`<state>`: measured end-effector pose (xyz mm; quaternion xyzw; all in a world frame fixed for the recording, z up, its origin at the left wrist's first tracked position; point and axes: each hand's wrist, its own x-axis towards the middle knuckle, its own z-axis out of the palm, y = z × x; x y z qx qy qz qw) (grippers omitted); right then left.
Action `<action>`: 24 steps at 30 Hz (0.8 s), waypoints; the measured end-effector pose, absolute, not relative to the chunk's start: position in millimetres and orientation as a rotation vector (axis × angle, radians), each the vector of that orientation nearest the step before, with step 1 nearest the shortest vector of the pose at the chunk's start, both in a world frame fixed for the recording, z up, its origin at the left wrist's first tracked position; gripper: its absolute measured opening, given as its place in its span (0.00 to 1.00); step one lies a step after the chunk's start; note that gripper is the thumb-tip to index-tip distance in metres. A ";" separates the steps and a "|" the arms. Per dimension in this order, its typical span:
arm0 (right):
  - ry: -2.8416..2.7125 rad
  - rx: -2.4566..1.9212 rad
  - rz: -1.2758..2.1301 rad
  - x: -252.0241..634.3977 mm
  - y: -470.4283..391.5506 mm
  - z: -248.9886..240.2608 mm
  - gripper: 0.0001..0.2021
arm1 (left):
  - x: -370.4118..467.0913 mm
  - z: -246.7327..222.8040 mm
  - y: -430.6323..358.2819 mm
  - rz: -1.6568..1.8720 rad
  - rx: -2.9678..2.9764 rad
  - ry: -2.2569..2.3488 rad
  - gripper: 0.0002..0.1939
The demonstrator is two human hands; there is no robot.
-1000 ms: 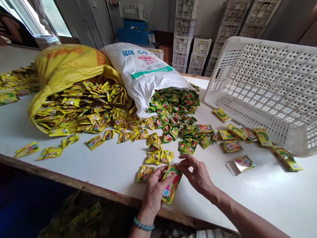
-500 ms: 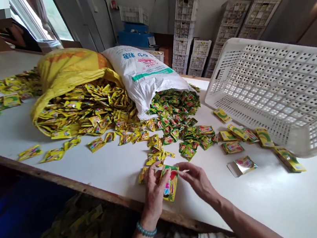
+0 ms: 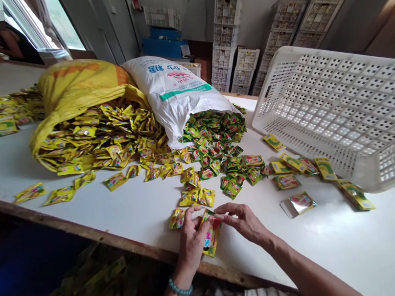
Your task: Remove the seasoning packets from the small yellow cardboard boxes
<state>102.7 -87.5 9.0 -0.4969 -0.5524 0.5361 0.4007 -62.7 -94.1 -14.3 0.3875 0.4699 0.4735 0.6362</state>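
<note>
My left hand [image 3: 191,238], with a beaded bracelet at the wrist, grips a small yellow-green printed carton [image 3: 212,244] near the table's front edge. The fingers of my right hand [image 3: 244,222] pinch the carton's upper end, hiding part of it. Just beyond my hands lie yellow sachets [image 3: 190,197], one of them close to my left fingertips. Green sachets [image 3: 231,186] are heaped farther back, spilling from a white sack [image 3: 179,89]. On the right lie several similar flat cartons [image 3: 286,181], and a silvery one [image 3: 302,202] has a flap sticking out.
A yellow sack [image 3: 80,84] full of yellow sachets rests at the left on the white table [image 3: 137,216]. At right a white perforated crate [image 3: 352,90] lies tilted on its side. Stacked crates [image 3: 225,35] line the wall. Another person [image 3: 13,44] is at the far left.
The white flap that stood up at the carton's upper end is no longer visible. My right fingers have shifted slightly left over that end, and the carton is tilted more. The view has shifted slightly.
</note>
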 end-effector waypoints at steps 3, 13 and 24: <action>-1.253 -1.186 1.458 98.4 -88.6 8.4 0.17 | -62.4 -12.8 -95.4 1.079 0.899 1.074 0.25; -1.298 -1.325 1.440 102.2 -89.0 7.9 0.19 | -63.9 -8.8 -97.5 1.012 0.904 0.992 0.25; -1.477 -1.377 1.316 103.9 -88.9 4.8 0.21 | -63.7 -6.8 -96.7 0.960 1.039 1.038 0.21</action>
